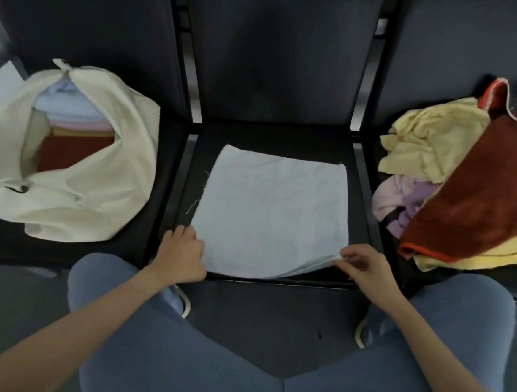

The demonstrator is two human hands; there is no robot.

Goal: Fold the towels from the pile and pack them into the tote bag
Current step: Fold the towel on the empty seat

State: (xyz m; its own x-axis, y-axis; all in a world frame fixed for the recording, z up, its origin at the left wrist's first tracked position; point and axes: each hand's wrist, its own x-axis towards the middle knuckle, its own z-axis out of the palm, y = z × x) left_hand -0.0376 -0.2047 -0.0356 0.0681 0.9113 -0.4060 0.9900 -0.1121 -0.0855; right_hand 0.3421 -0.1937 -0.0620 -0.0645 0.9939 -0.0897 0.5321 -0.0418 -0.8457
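A pale blue towel [270, 210] lies spread flat on the middle black seat [353, 157]. My left hand [181, 254] grips its near left corner with curled fingers. My right hand [364, 264] pinches its near right corner, where the edge is lifted slightly. The cream tote bag [96, 193] sits on the left seat, mouth open, with folded blue, pink and rust-red towels inside [72, 130]. On the right seat lies the pile of unfolded towels [466, 185]: rust-red on top, yellow and lilac beneath.
Three dark chairs stand side by side with upright backrests [271, 55] behind the seats. My knees in blue trousers [158, 358] are just in front of the middle seat. Dark floor shows between them.
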